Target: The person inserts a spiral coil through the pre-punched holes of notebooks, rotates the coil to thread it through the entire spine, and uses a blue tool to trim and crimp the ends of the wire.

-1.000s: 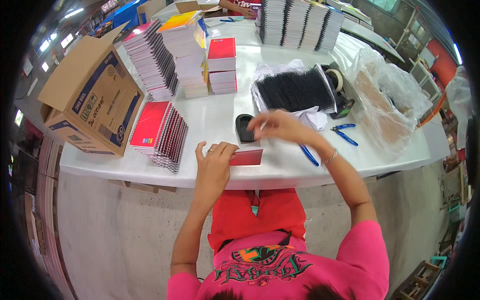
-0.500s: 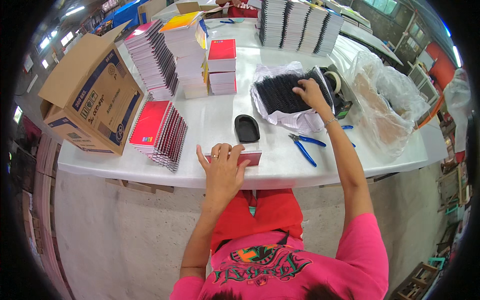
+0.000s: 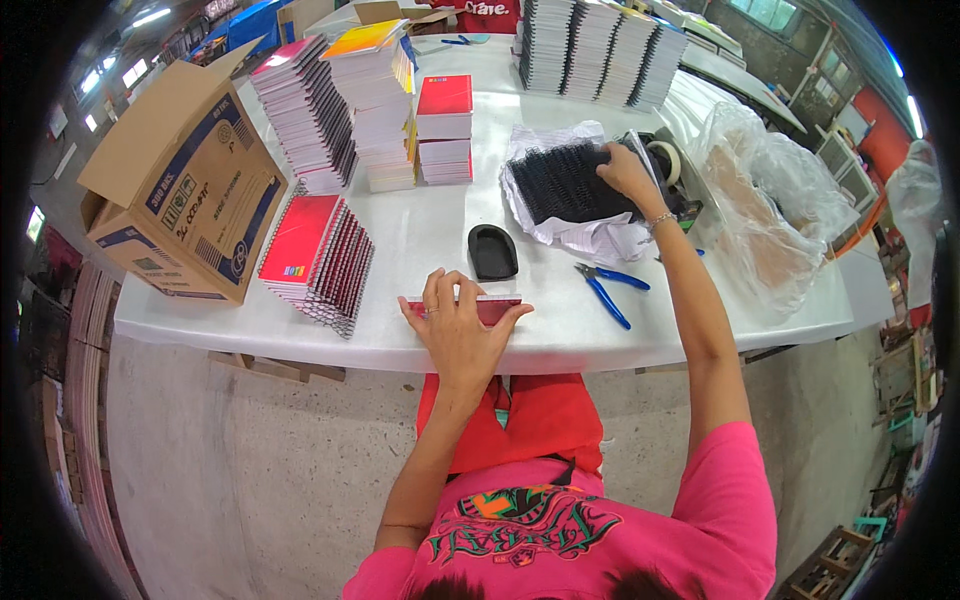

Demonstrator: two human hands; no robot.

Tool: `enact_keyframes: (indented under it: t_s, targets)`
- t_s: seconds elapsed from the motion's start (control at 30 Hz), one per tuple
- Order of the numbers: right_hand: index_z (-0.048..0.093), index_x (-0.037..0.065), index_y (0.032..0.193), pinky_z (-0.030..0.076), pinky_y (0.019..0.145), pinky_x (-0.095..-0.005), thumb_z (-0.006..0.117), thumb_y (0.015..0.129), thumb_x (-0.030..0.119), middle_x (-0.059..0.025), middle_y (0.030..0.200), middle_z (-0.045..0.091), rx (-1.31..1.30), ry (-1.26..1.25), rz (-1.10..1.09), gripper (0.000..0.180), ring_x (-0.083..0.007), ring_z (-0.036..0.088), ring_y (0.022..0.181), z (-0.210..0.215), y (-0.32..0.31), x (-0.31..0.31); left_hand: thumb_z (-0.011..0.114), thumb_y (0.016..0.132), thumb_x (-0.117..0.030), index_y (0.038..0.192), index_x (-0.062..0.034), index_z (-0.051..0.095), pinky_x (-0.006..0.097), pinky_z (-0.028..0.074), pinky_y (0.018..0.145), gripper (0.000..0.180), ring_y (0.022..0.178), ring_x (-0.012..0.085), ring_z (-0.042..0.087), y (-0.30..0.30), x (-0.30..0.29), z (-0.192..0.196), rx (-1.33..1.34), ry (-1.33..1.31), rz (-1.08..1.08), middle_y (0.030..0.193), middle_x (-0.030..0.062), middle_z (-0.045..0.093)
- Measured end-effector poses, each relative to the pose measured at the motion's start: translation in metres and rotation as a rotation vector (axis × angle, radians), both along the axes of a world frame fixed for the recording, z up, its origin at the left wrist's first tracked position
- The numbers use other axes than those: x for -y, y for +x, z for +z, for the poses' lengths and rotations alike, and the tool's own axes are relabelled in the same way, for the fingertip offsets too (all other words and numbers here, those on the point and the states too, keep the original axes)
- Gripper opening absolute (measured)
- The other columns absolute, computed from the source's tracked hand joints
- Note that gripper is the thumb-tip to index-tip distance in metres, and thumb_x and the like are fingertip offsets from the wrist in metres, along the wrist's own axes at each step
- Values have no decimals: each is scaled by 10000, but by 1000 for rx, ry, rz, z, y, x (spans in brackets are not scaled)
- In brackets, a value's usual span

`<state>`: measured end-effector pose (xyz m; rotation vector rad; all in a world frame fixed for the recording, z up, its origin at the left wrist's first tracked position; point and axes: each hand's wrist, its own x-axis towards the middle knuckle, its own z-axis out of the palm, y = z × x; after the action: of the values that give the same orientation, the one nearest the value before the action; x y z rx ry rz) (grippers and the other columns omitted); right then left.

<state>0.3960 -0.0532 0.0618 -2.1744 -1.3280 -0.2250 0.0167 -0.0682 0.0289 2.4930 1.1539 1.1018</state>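
Near the table's front edge, my left hand (image 3: 462, 325) grips a red-covered notebook (image 3: 492, 311) that stands on its long edge, thumb at the right end and fingers over the top. Farther right, my right hand (image 3: 630, 175) reaches over a pile of black spiral binding coils (image 3: 565, 185) lying on crumpled white wrapping (image 3: 607, 240). Its fingers are bent and closed at the pile's right side; whether a single coil is separated there is too small to tell. A black open-topped holder (image 3: 493, 253) lies just beyond the notebook. Blue-handled cutting pliers (image 3: 608, 293) rest right of it.
Red spiral-bound notebooks (image 3: 312, 255) are stacked at left beside an open cardboard box (image 3: 185, 190). Taller stacks (image 3: 375, 110) and a red-topped pile (image 3: 445, 125) stand behind, with bound stacks (image 3: 600, 55) at the back. A tape roll (image 3: 665, 163) and clear plastic (image 3: 770, 210) lie right.
My left hand has shifted slightly right along the notebook, its thumb now at the right end. My right hand's fingers have drawn in at the coils' right side.
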Motion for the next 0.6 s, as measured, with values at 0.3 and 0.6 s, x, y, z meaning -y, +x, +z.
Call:
enact_keyframes:
  t_s: [0.3, 0.6]
  targets:
    - [620, -2, 1212, 467, 809, -384, 582, 930, 183, -209, 962, 655, -344, 100, 391, 339, -289, 593, 865, 57, -110, 51, 780, 724, -476, 922, -83, 595, 696, 216, 1043, 478, 1192, 286, 443, 1, 0, -1, -20, 12, 32, 1066, 47, 542]
    - [698, 39, 1098, 438, 806, -310, 626, 930, 132, -80, 943, 634, -479, -34, 505, 205, -177, 548, 846, 29, -203, 109, 781, 709, -485, 887, -83, 591, 657, 279, 985, 479, 1140, 288, 460, 3, -3, -4, 3, 68, 19, 1011, 50, 527]
